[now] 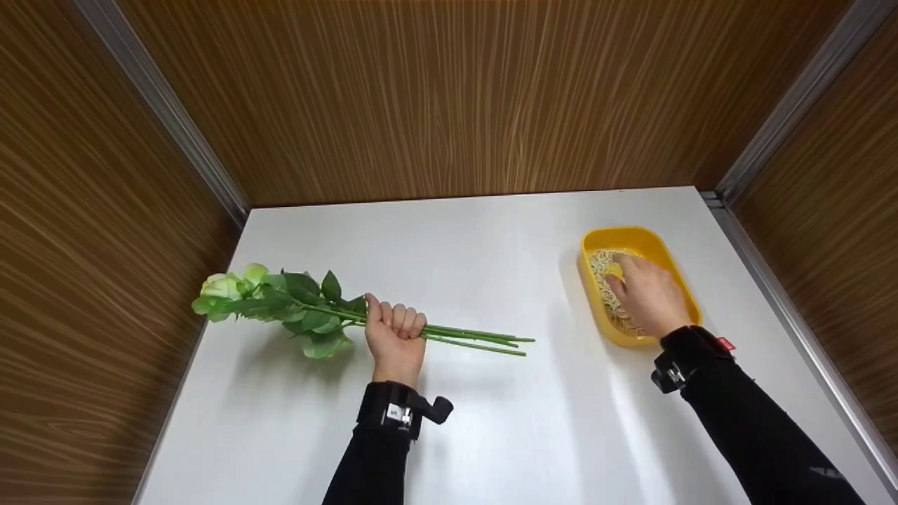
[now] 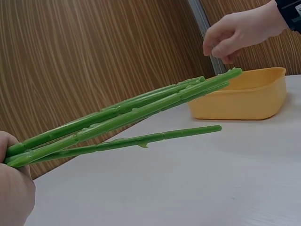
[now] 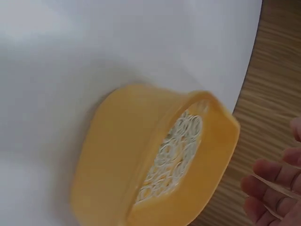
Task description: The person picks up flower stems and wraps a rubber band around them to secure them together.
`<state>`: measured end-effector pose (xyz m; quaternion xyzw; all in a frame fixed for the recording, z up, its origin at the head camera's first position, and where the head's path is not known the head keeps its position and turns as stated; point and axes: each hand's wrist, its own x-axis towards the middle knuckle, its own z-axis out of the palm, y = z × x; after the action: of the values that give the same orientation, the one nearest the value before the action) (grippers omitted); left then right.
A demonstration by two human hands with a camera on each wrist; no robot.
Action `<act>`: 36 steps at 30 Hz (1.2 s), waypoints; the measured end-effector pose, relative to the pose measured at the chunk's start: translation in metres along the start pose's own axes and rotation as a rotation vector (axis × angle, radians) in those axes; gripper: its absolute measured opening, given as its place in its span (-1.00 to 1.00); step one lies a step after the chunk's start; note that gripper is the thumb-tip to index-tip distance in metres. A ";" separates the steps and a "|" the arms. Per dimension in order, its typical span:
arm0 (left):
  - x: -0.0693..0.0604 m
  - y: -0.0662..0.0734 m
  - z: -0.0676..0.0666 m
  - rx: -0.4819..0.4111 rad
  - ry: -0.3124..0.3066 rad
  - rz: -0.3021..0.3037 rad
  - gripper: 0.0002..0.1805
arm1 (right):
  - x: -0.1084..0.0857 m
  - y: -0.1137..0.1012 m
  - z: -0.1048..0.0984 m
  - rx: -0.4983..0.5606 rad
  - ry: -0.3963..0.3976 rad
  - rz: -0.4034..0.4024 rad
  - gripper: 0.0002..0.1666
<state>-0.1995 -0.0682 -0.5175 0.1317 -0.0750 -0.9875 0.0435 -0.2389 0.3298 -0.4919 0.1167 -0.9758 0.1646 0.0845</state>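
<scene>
My left hand point(image 1: 396, 340) grips a bunch of green-white roses point(image 1: 224, 287) by their stems, the blooms and leaves out to the left. The bare stem ends point(image 2: 136, 114) stick out to the right, held above the table. Over a yellow plastic box point(image 1: 595, 303) hovers my right hand point(image 1: 649, 294), fingers loosely bent and apart from the box in the left wrist view. Nothing shows between its fingers point(image 3: 277, 188) in the right wrist view. Inside the box lie many small pale loops point(image 3: 174, 155) that look like rubber bands.
Both things are on or above a white table point(image 1: 477, 428). Wood-grain panels point(image 1: 449, 98) rise behind it and at both sides, with grey metal strips point(image 1: 786, 105) at the corners.
</scene>
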 end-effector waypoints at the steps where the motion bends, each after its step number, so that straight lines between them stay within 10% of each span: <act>1: 0.000 0.000 0.000 -0.002 -0.001 0.000 -0.28 | -0.002 0.007 0.002 -0.016 0.015 -0.008 -0.55; 5: -0.001 0.000 0.000 0.002 -0.003 -0.002 -0.28 | -0.011 0.029 0.008 -0.088 -0.002 -0.004 -0.60; 17: -0.001 -0.002 0.000 0.020 -0.007 -0.011 -0.29 | -0.024 0.056 0.022 -0.148 -0.374 0.259 -0.67; 36: 0.001 -0.004 0.003 0.054 0.008 -0.004 -0.29 | -0.019 0.057 0.028 -0.236 -0.318 0.176 -0.91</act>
<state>-0.2014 -0.0639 -0.5160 0.1370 -0.1014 -0.9846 0.0381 -0.2392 0.3762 -0.5387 0.0448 -0.9958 0.0356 -0.0720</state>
